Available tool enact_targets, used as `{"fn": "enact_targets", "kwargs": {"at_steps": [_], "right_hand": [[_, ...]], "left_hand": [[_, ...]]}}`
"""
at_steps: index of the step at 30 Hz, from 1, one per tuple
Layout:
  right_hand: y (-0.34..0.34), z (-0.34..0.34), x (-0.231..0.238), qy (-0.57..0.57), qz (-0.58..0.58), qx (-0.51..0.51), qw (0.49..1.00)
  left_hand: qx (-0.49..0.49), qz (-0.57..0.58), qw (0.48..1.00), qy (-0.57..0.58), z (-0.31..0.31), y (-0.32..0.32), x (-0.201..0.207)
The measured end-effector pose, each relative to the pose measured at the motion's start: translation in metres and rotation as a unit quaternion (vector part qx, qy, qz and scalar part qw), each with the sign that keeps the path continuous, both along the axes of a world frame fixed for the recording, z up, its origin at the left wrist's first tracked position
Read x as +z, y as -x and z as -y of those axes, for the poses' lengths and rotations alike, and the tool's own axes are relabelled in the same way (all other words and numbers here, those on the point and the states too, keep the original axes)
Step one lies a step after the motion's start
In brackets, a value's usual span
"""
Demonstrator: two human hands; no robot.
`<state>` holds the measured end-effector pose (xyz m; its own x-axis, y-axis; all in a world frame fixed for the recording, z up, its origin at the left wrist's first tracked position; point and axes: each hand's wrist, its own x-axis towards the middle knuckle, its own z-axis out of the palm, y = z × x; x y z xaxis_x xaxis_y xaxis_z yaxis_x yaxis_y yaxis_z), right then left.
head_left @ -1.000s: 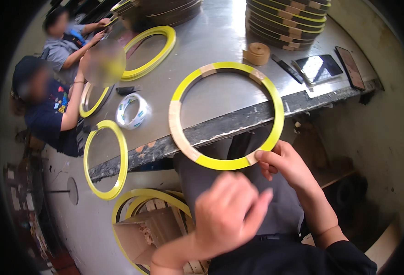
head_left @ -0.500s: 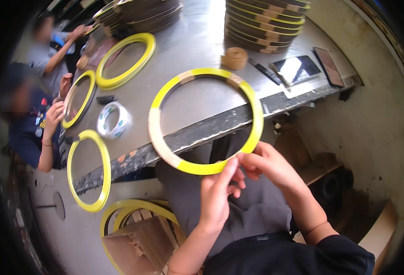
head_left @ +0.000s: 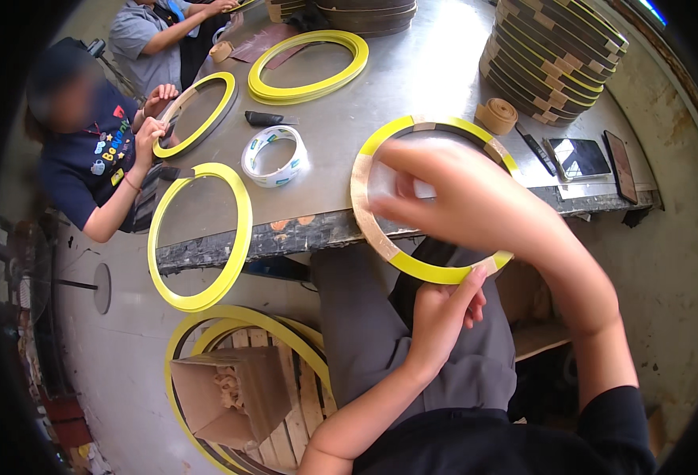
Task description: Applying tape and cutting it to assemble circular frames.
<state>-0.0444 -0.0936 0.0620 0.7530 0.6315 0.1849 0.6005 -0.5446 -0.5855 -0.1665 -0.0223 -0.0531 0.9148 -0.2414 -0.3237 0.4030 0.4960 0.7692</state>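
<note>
A yellow ring [head_left: 424, 270] with tan tape patches and a dark inner side is tilted up in front of me, over the table edge. My left hand [head_left: 448, 313] pinches its lower rim between thumb and fingers, next to a small tan patch. In front of the ring, my right hand [head_left: 475, 198] is raised and slightly blurred, covering part of its right side. Its thumb and fingers are apart, with nothing visible between them. A white tape roll [head_left: 275, 158] stands on the table to the left, with a black-handled knife [head_left: 270, 119] just beyond it.
More yellow rings [head_left: 309, 67] lie on the metal table [head_left: 317, 127]; another ring [head_left: 238, 261] overhangs its edge. At right are stacked rings [head_left: 551, 63], a tan tape roll [head_left: 497, 116], a cutter [head_left: 537, 149] and phones [head_left: 578, 158]. A co-worker [head_left: 95, 142] holds a ring. Below sits a cardboard box [head_left: 262, 396].
My right hand has left the ring's lower rim and moved up and left across it. My left hand still holds the ring. The whole view has shifted, so the table's things appear further right.
</note>
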Motion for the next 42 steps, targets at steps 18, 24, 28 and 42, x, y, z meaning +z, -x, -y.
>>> {"fn": "enact_targets", "kwargs": {"at_steps": [18,24,28,42], "right_hand": [[0.109,0.089,0.033,0.168,0.314,0.062,0.932],[0.149,0.137,-0.004,0.277,0.359,0.12,0.883],[0.151,0.127,-0.025,0.285,0.407,0.162,0.853],[0.125,0.146,-0.059,-0.18,0.028,-0.054,0.982]], "left_hand": [[-0.041,0.041,0.996,0.074,-0.003,-0.012,-0.003],[-0.01,-0.132,0.99,0.056,0.007,-0.019,0.009],[0.003,-0.145,0.989,0.023,-0.013,-0.008,0.005],[-0.014,-0.123,0.992,-0.028,0.0,-0.014,0.019]]}}
